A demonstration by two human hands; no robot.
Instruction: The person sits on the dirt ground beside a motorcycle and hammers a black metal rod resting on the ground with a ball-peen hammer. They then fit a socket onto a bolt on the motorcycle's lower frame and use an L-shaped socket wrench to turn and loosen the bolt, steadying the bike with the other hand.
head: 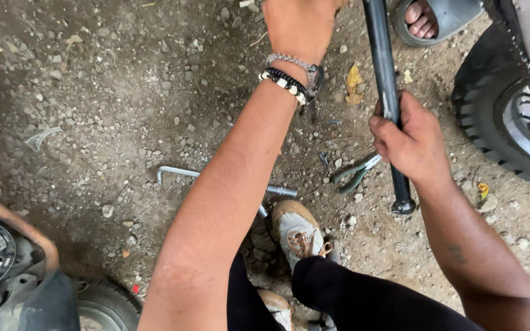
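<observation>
Black steel bar (385,92) stands nearly upright over gravelly dirt ground (124,92), its lower end by the person's white shoe (299,233). The right hand (411,142) is closed tightly around the bar's middle. The left hand (299,24) reaches toward the top edge, where its fingers are cut off from view, so its grip cannot be told. Green-handled pliers (354,175) lie just beside the bar; a bent metal wrench (182,172) lies behind the left forearm. A tyre (492,116) sits at right.
</observation>
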